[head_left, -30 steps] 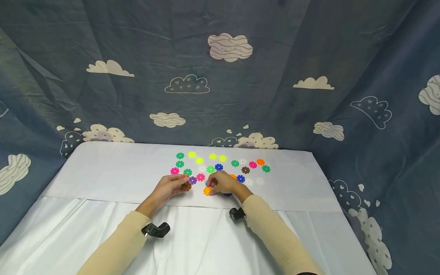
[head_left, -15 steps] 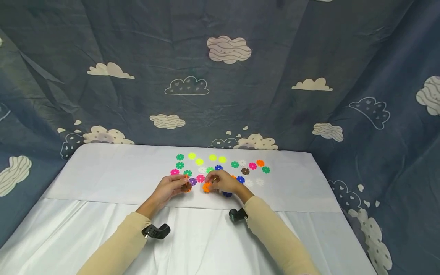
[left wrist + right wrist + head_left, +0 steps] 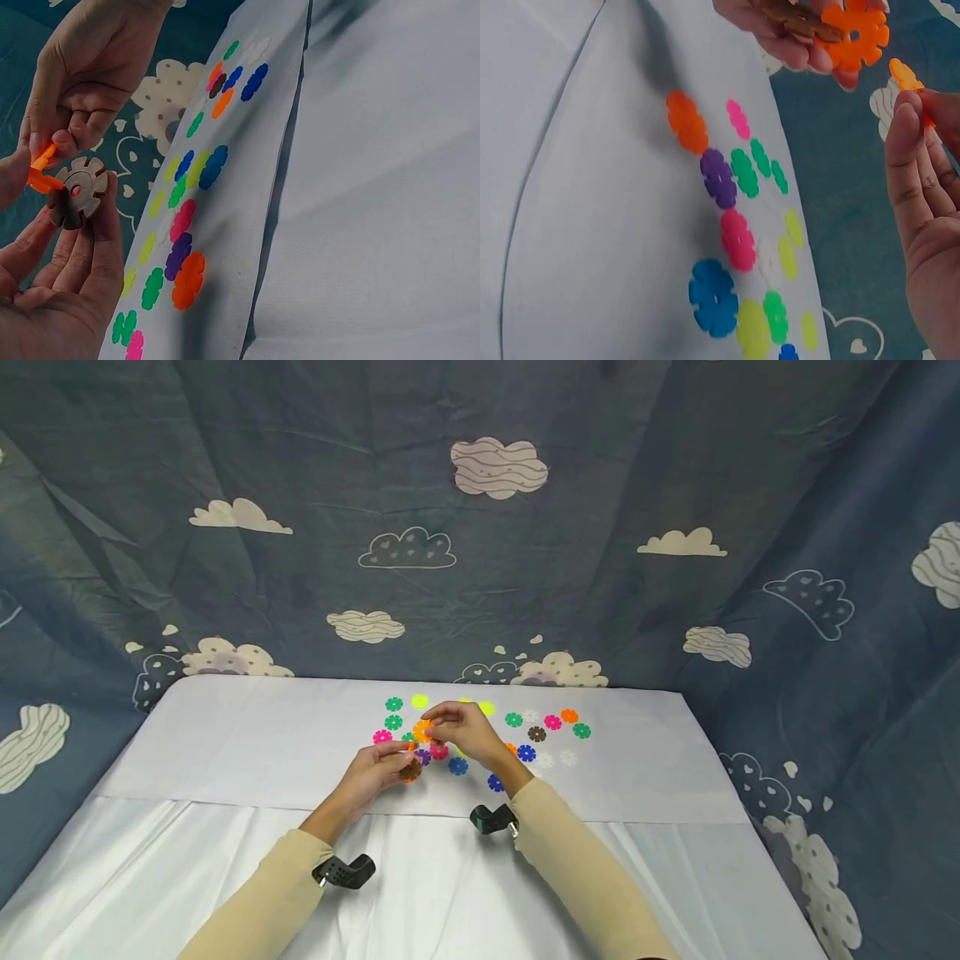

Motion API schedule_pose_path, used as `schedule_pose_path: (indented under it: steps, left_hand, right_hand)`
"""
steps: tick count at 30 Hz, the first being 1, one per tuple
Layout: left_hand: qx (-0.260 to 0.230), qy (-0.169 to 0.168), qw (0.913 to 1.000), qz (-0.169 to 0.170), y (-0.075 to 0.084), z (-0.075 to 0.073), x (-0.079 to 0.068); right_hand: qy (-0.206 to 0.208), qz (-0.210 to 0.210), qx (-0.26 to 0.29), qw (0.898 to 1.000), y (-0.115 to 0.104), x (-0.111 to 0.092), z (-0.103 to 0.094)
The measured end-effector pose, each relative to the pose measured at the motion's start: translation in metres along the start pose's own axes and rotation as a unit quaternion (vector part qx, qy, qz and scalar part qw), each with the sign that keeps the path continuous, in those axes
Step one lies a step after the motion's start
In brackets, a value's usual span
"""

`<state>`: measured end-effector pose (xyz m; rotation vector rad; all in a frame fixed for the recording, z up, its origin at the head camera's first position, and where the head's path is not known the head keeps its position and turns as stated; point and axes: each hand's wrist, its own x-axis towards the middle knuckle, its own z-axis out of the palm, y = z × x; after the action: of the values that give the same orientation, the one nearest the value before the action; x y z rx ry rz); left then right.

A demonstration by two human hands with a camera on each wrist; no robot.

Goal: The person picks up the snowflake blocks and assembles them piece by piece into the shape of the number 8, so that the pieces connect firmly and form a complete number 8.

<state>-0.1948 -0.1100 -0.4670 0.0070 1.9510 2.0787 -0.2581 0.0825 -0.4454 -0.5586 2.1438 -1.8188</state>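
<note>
My left hand (image 3: 367, 775) holds a brown snowflake-shaped building disc (image 3: 82, 191) with notched edges. An orange disc (image 3: 855, 35) is joined at an angle to that brown one. Close to it, my right hand (image 3: 467, 731) pinches another orange disc (image 3: 905, 73) between thumb and fingertips. In the right wrist view a gap shows between this disc and the joined pair. Both hands are above the table, and in the head view the right is the farther one. Beneath them lie a purple disc (image 3: 718, 178), a pink disc (image 3: 738, 240) and a blue disc (image 3: 713, 298).
Several loose discs in green, yellow, white, pink, brown and blue lie across the white tabletop (image 3: 262, 735), among them a brown disc (image 3: 536, 734) and a dark blue disc (image 3: 496, 783) on the right. A dark cloud-patterned curtain (image 3: 525, 568) hangs behind the table.
My right hand has risen with its orange disc and moved left, closer to the left hand. The blue disc it covered now shows on the table. My left hand has barely moved.
</note>
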Motion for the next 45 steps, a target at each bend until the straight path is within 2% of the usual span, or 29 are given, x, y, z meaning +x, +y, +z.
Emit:
schedule_pose_path:
  steps: [4,12,19,24,27,32,35,37,40,45]
  left_hand:
    - [0.010,0.010,0.9999,0.000,0.001,0.001,0.000]
    - [0.026,-0.012,0.9993,0.023,0.002,0.001,-0.001]
    - [0.051,0.023,0.9982,0.023,0.001,0.002,0.000]
    - [0.080,0.024,0.9948,0.058,-0.005,0.001,-0.002]
    - [0.080,0.027,0.9940,0.070,-0.008,0.001,-0.003]
    - [0.055,0.016,0.9972,0.048,-0.010,0.003,-0.004]
    - [0.060,-0.001,0.9977,0.030,-0.011,0.003,-0.003]
    - [0.058,-0.002,0.9981,0.022,-0.013,0.003,-0.003]
    - [0.043,0.020,0.9988,0.012,-0.016,0.000,-0.003]
    - [0.019,0.063,0.9978,-0.010,-0.019,-0.004,-0.001]
  right_hand:
    - [0.001,-0.003,-0.013,1.000,-0.002,0.001,0.004]
    - [-0.023,0.000,-0.042,0.999,-0.006,-0.001,0.008]
    - [-0.021,0.007,-0.028,0.999,-0.014,-0.004,0.009]
    - [-0.011,-0.006,-0.031,0.999,-0.004,-0.005,0.014]
    - [-0.008,-0.014,-0.039,0.999,-0.002,-0.007,0.017]
    - [-0.025,-0.024,-0.048,0.998,0.000,-0.006,0.019]
    - [-0.037,-0.012,-0.055,0.998,0.003,-0.005,0.019]
    - [-0.039,0.003,-0.053,0.998,0.007,-0.005,0.019]
    - [-0.044,0.017,-0.035,0.998,0.013,-0.006,0.021]
    - [-0.054,0.007,-0.022,0.998,0.021,-0.007,0.024]
